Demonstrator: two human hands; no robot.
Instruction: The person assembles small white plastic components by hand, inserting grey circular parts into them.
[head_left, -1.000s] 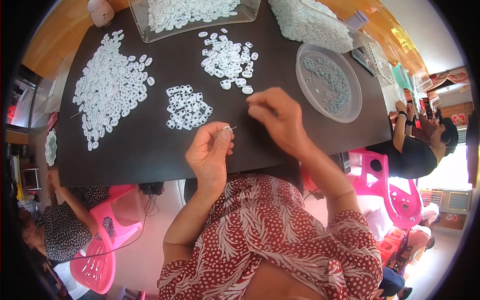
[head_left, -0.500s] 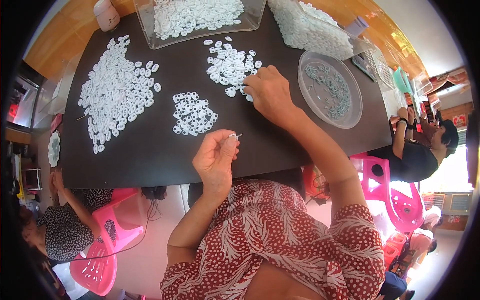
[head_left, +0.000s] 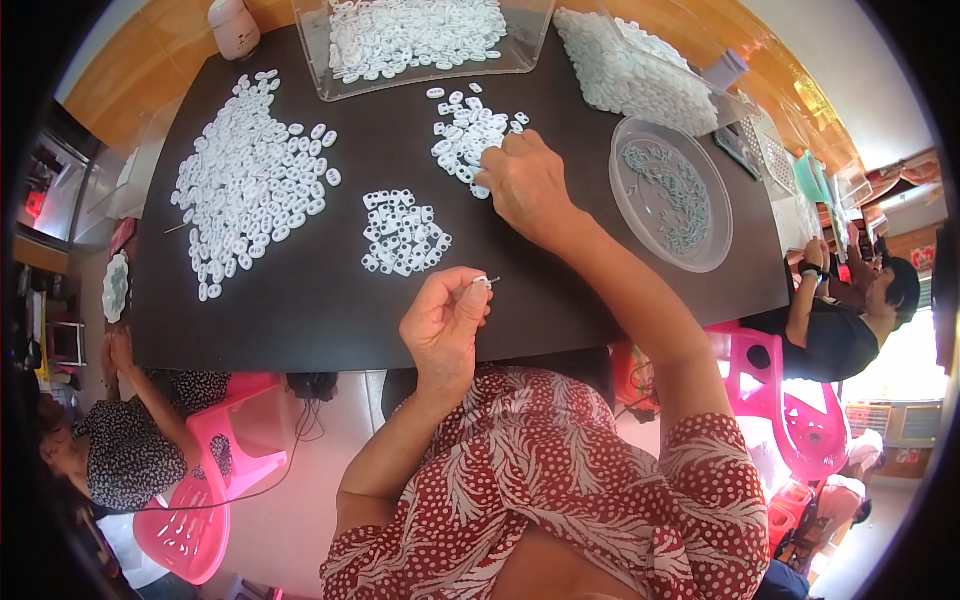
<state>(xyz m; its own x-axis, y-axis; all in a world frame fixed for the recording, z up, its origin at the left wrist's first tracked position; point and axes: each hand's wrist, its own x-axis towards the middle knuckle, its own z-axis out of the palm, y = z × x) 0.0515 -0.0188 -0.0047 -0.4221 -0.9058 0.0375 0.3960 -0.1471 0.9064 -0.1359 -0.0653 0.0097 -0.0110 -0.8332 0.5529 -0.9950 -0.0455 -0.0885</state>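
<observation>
My left hand (head_left: 446, 325), above the table's near edge, pinches a small white plastic piece (head_left: 482, 281) between thumb and forefinger. A thin metal screw (head_left: 495, 280) sticks out of that piece to the right. My right hand (head_left: 525, 185) reaches to the right side of a small pile of white pieces (head_left: 465, 140), its fingers curled down. The fingertips are partly hidden, so what they hold, if anything, does not show. Between my hands and the large left heap lies a cluster of square-looking white pieces (head_left: 405, 235).
A big heap of white oval pieces (head_left: 250, 180) covers the table's left. Clear bins (head_left: 430, 82) of white pieces stand at the back. On the right, a round clear tray (head_left: 715, 250) holds many screws. People sit at both sides, by pink chairs (head_left: 750, 370).
The whole view has shifted slightly, moving table things rightward. My right hand has moved left against the small pile, fingers lower among the pieces. My left hand keeps its pinch on the white piece.
</observation>
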